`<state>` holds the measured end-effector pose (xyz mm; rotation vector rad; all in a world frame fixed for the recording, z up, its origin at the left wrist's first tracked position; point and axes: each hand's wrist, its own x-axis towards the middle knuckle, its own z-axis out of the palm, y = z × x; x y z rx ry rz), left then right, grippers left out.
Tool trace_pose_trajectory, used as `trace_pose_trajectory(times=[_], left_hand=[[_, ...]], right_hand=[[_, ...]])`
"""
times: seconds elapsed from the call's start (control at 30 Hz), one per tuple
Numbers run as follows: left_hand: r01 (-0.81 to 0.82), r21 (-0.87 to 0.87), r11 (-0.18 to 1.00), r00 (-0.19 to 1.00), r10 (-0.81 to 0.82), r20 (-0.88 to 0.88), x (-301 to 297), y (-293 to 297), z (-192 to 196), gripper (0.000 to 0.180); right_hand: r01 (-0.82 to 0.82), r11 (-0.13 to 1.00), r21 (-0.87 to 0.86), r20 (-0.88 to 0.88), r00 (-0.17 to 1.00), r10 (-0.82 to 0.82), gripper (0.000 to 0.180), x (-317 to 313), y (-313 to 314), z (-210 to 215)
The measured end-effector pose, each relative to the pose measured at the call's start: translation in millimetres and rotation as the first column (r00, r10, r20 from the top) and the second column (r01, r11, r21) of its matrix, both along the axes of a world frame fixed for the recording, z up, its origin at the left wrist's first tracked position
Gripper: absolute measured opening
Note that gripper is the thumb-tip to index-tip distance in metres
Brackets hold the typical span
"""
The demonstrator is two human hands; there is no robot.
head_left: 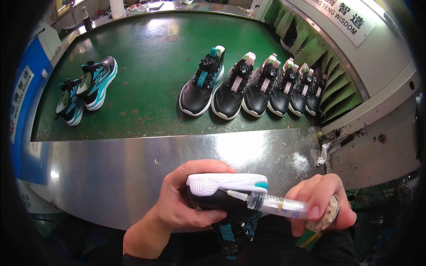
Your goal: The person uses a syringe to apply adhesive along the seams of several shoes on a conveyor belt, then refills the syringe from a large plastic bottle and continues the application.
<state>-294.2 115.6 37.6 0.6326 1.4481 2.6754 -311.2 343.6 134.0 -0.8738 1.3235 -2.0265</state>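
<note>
My left hand (175, 199) is wrapped round a black sneaker (208, 201), held sole up with its toe end toward the metal ledge. The thick sole (222, 182) is white with a teal patch at its right. A clear plastic syringe (279, 206) lies in my right hand (321, 199), fingers closed round its barrel and rear end. A pale, crumpled wrapping (327, 216) covers that rear end. The syringe's nozzle points left, at the seam between sole and upper; whether it touches cannot be told. The sneaker's laced part, with teal strips, hangs below, partly in shadow.
Beyond the metal ledge (111, 164) is a green conveyor belt (146, 88). Several black sneakers (230, 91) stand in a row at its right, near a machine opening with green flaps (344, 88). Two teal-soled sneakers (97, 82) sit at left. White powder (300, 162) marks the ledge.
</note>
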Motion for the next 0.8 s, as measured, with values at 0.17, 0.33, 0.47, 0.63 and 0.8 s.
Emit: trace_pose_trajectory(times=[0.17, 0.33, 0.47, 0.63, 0.8], left_hand=[[-0.016, 0.040, 0.999, 1.000, 0.017, -0.011, 0.3, -2.3, -3.6, 0.063], [-0.042, 0.055, 0.998, 0.968, 0.027, 0.248, -3.8, 12.9, 1.7, 0.070], [-0.147, 0.011, 0.989, 0.944, 0.137, 0.300, -2.2, 20.0, -0.9, 0.076], [-0.158, -0.012, 0.987, 0.926, 0.152, 0.347, -4.0, 15.1, -11.6, 0.081], [-0.096, 0.138, 0.986, 0.903, 0.028, 0.428, -12.8, 16.4, -12.8, 0.077]], right_hand=[[0.004, 0.991, -0.130, 0.004, 1.000, -0.003, 0.050, -0.2, 4.5, -6.7], [0.003, 1.000, -0.020, -0.031, 1.000, -0.004, 0.038, 1.9, 24.8, -18.7], [-0.057, 0.987, -0.151, 0.147, 0.986, 0.080, 0.036, -1.8, 35.6, -42.9], [0.032, 0.980, -0.198, 0.073, 0.997, -0.018, 0.041, 5.0, 38.1, -69.5], [0.078, 0.960, -0.269, 0.184, 0.983, -0.028, 0.042, 10.7, 52.4, -79.2]])
